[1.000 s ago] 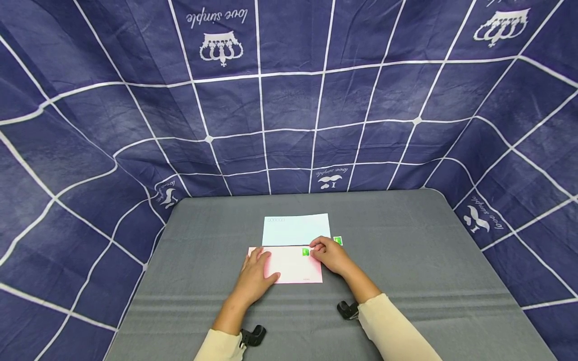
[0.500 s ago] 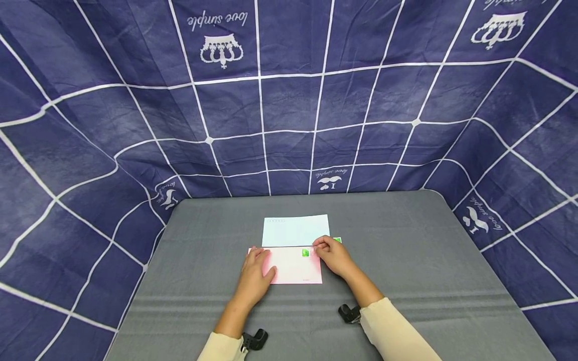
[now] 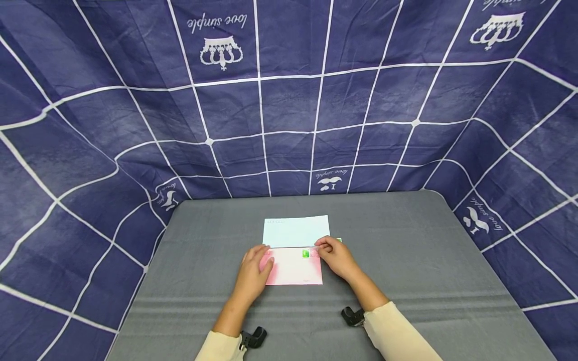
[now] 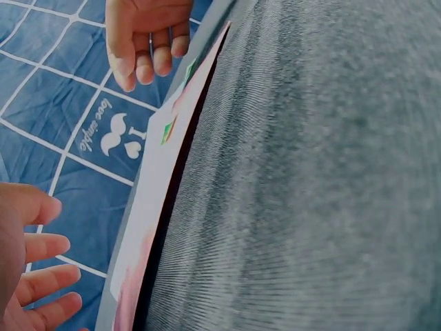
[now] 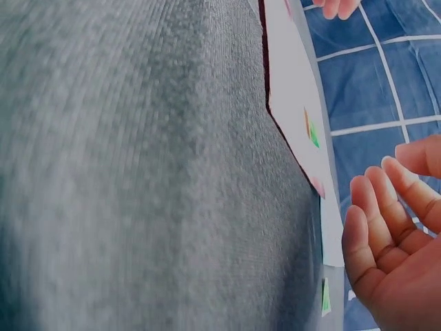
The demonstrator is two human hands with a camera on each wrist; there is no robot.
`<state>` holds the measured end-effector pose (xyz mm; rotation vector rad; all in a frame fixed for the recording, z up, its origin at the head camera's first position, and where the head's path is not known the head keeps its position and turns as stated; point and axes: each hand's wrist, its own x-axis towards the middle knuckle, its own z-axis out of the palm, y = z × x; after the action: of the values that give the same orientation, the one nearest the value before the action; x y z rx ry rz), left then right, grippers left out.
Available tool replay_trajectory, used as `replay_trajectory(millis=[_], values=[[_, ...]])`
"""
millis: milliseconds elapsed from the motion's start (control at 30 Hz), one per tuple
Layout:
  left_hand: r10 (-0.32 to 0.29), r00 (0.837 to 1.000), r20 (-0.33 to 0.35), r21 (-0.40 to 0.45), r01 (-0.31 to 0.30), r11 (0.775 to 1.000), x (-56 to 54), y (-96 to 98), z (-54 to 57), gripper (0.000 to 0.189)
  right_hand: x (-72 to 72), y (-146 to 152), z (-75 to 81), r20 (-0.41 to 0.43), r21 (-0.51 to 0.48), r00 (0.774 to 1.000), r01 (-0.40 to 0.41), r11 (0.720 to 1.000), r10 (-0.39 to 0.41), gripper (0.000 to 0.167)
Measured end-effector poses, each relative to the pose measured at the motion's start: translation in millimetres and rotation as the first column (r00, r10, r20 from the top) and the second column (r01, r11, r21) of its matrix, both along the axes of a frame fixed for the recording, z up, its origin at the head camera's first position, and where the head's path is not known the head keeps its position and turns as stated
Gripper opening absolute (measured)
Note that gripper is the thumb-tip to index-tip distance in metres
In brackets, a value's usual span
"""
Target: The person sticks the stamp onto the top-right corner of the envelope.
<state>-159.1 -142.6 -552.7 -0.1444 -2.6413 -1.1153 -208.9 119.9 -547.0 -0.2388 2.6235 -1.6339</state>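
A pink-and-white envelope (image 3: 293, 269) lies flat on the grey table in the head view, with a green stamp (image 3: 305, 253) at its upper right corner. Over its left end is my left hand (image 3: 250, 273), fingers spread and holding nothing. My right hand (image 3: 336, 258) is by its upper right corner; the right wrist view shows relaxed, slightly bent fingers (image 5: 375, 207) with nothing between them. Just behind lies a pale blue envelope (image 3: 295, 231). A second green stamp (image 5: 326, 298) lies on the table beyond the right hand, mostly hidden by that hand in the head view.
The grey cloth-covered table (image 3: 406, 260) extends around the envelopes. Blue gridded curtains (image 3: 289, 100) hang behind it and along both sides. Black cameras (image 3: 254, 337) are strapped to both wrists, below cream sleeves (image 3: 399, 333).
My left hand has slid slightly up and its thumb has drawn in from the pink envelope's middle. My right hand has shifted slightly right, off the stamp's edge, covering more of the loose stamp.
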Motion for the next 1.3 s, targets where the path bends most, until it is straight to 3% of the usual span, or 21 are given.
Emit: replay_trajectory(millis=[500,833,1133,1300], values=[[-0.078,0.997,0.016,-0.015,0.078,0.997,-7.2,0.3,10.5,0.049,4.0,18,5.1,-0.054,0.057,0.998,0.038,0.998,-0.035,0.023],[-0.133,0.991,0.0,-0.092,0.132,0.987,-21.6,-3.9,16.9,0.048,3.1,33,5.2,-0.064,0.104,0.994,0.095,0.99,-0.088,0.027],[-0.151,0.988,0.042,-0.129,0.155,0.979,-32.0,-6.6,25.5,0.055,0.2,43,5.8,-0.124,0.121,0.987,0.112,0.986,-0.097,0.029],[-0.167,0.984,0.068,-0.144,0.175,0.974,-37.9,-4.5,28.3,0.055,-2.3,50,4.9,-0.108,0.13,0.988,0.123,0.984,-0.109,0.028]])
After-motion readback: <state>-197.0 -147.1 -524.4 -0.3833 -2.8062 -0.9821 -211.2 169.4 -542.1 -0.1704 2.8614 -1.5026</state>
